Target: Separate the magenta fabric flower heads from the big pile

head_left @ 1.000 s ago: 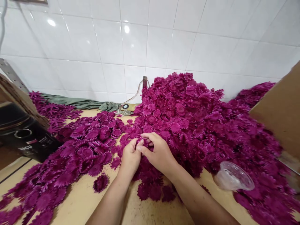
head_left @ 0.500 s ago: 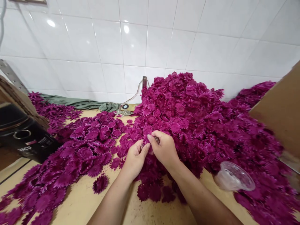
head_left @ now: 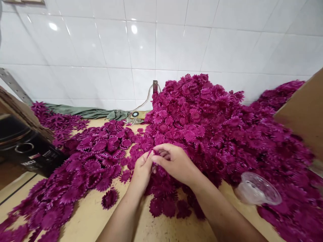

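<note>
My left hand [head_left: 141, 171] and my right hand [head_left: 174, 162] meet at the near foot of a tall heap of magenta fabric flower petals [head_left: 202, 117]. Both hands are closed, fingertips pinched together on a small magenta petal piece [head_left: 156, 154] between them. A flatter spread of the same petals [head_left: 83, 164] lies on the yellowish table [head_left: 85, 218] to the left. A few loose petals [head_left: 109, 198] lie just in front of my left forearm.
A clear plastic cup [head_left: 257, 190] lies on its side at the right. A brown cardboard sheet [head_left: 302, 114] stands at the right edge. A black box [head_left: 27, 153] under cardboard sits at the left. A green cloth [head_left: 85, 112] and a cable run along the white tiled wall.
The hands stayed together at the foot of the heap, shifting a little up and back while the fingers kept working the petal piece. The view tilted slightly.
</note>
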The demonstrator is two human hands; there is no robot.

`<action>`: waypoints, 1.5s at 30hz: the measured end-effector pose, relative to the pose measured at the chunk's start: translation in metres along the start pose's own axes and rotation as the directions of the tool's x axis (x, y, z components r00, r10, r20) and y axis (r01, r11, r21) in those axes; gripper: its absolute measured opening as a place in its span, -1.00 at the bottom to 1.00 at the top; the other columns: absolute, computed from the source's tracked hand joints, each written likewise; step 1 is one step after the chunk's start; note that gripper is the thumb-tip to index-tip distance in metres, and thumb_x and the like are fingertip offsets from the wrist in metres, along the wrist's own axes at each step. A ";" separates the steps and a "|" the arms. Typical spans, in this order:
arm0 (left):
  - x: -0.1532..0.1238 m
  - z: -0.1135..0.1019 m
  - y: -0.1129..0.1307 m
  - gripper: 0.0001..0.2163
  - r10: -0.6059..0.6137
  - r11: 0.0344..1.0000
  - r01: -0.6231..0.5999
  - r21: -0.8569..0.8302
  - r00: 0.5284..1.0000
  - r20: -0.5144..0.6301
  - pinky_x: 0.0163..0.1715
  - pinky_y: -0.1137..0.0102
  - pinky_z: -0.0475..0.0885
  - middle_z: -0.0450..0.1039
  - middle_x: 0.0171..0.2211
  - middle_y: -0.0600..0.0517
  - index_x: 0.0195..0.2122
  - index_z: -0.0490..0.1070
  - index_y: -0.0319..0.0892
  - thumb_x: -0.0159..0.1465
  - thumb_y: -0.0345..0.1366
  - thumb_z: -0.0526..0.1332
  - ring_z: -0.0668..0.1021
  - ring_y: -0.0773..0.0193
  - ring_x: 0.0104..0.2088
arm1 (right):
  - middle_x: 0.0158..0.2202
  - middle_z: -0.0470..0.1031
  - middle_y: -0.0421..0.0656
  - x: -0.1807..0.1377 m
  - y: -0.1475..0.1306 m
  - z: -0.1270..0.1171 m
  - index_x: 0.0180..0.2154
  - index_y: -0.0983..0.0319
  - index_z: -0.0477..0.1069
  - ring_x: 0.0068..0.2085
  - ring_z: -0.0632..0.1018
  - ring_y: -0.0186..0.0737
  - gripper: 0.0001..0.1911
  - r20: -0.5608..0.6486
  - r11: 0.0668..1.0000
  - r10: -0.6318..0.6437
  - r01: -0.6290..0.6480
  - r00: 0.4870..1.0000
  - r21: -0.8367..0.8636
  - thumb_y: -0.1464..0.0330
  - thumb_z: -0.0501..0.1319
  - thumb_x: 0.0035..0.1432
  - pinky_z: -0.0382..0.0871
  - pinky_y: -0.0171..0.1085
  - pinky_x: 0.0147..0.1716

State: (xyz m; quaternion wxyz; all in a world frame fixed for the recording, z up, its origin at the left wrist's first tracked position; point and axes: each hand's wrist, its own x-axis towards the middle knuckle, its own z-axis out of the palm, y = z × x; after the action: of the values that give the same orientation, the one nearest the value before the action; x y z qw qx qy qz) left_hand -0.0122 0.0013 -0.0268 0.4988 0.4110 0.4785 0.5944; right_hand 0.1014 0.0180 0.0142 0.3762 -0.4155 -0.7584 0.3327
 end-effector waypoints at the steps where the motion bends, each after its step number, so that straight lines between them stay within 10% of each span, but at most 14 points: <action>1: -0.001 0.000 0.000 -0.57 -0.013 1.000 0.013 -0.005 1.000 -0.003 -0.72 0.53 0.08 0.12 -0.81 0.22 -0.70 0.16 -0.16 -0.07 0.13 0.16 0.16 0.47 -0.74 | -0.40 0.49 -0.18 0.000 0.000 0.005 -0.36 0.23 0.39 -0.40 0.50 -0.30 -0.89 0.056 0.997 0.024 -0.028 0.998 0.075 0.40 0.17 -0.04 0.40 -0.30 -0.37; 6: -0.006 0.001 0.007 -0.52 -0.016 0.987 0.010 0.160 0.999 0.040 -0.60 0.45 0.25 0.27 -0.74 0.08 -0.72 0.22 -0.15 0.07 0.16 -0.03 0.34 0.33 -0.63 | -0.67 0.33 -0.34 0.004 0.009 0.009 -0.47 0.22 0.28 -0.64 0.40 -0.41 -0.92 0.086 0.970 0.116 -0.132 0.990 0.204 0.50 0.09 -0.03 0.30 -0.40 -0.56; 12: -0.012 0.004 0.010 -0.71 0.198 0.930 -0.230 0.288 0.971 0.137 -0.53 0.49 0.23 0.22 -0.66 0.16 -0.64 0.24 -0.16 0.07 -0.07 0.14 0.29 0.39 -0.58 | -0.63 0.32 -0.27 0.011 0.017 -0.007 -0.51 0.20 0.20 -0.57 0.38 -0.34 -0.91 -0.355 0.987 0.024 -0.079 0.934 -0.141 0.40 0.05 0.03 0.25 -0.35 -0.53; 18: -0.011 0.004 0.007 -0.82 0.149 0.977 -0.168 0.132 0.978 0.143 -0.43 0.47 0.29 0.36 -0.60 0.13 -0.51 0.34 -0.18 0.05 -0.16 0.19 0.38 0.35 -0.53 | -0.37 0.39 -0.09 0.026 0.035 -0.045 -0.37 0.22 0.25 -0.29 0.45 -0.16 -0.89 -0.599 0.970 -0.092 -0.065 0.796 -0.234 0.45 0.06 -0.05 0.33 -0.13 -0.24; 22: -0.008 0.005 0.007 -0.80 0.103 0.987 -0.121 0.105 0.981 0.165 -0.40 0.44 0.32 0.45 -0.55 0.04 -0.50 0.39 -0.21 0.06 -0.16 0.19 0.44 0.30 -0.48 | -0.13 0.36 0.01 0.012 0.023 -0.040 -0.24 0.25 0.34 -0.04 0.35 -0.08 -0.76 -0.463 0.933 -0.255 0.089 0.849 -0.350 0.43 0.12 -0.04 0.18 -0.05 0.00; 27: -0.008 0.001 0.005 -0.69 0.128 0.981 -0.143 0.131 0.985 0.119 -0.56 0.50 0.24 0.26 -0.69 0.14 -0.65 0.28 -0.21 0.06 -0.07 0.18 0.29 0.42 -0.63 | -0.22 0.45 -0.08 -0.003 0.003 -0.011 -0.21 0.26 0.36 -0.17 0.44 -0.20 -0.75 -0.139 0.988 -0.107 0.090 0.985 -0.123 0.37 0.16 0.00 0.31 -0.15 -0.12; 38: -0.005 -0.001 0.004 -0.57 0.029 0.993 -0.037 0.110 0.997 0.076 -0.70 0.50 0.06 0.13 -0.78 0.19 -0.69 0.17 -0.16 0.00 0.12 0.13 0.15 0.46 -0.73 | -0.49 0.39 -0.26 0.001 0.006 -0.006 -0.37 0.25 0.31 -0.45 0.43 -0.39 -0.83 0.189 0.917 0.051 -0.121 0.981 0.381 0.48 0.19 -0.13 0.34 -0.33 -0.37; 42: -0.009 0.000 0.009 -0.51 0.059 0.983 -0.069 0.172 0.996 0.065 -0.66 0.46 0.14 0.17 -0.80 0.13 -0.74 0.18 -0.14 0.06 0.17 -0.02 0.23 0.39 -0.71 | -0.63 0.32 -0.31 0.002 0.011 0.001 -0.53 0.22 0.23 -0.56 0.39 -0.38 -0.93 0.188 0.910 0.074 -0.143 0.979 0.389 0.45 0.14 -0.11 0.31 -0.34 -0.50; 45: -0.011 0.000 0.012 -0.53 0.165 0.957 -0.187 0.221 0.979 0.117 -0.57 0.44 0.21 0.19 -0.77 0.11 -0.76 0.22 -0.14 0.09 0.12 0.00 0.28 0.35 -0.65 | -0.64 0.27 -0.31 0.005 0.019 0.003 -0.57 0.21 0.21 -0.58 0.34 -0.37 -0.91 -0.030 0.982 0.081 -0.074 0.996 0.175 0.47 0.08 -0.09 0.24 -0.35 -0.52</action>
State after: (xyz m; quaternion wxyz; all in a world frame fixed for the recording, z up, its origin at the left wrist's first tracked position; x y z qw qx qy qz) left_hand -0.0124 -0.0105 -0.0150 0.4155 0.5354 0.4810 0.5562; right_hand 0.1041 0.0305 -0.0018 0.4117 -0.4164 -0.7026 0.4043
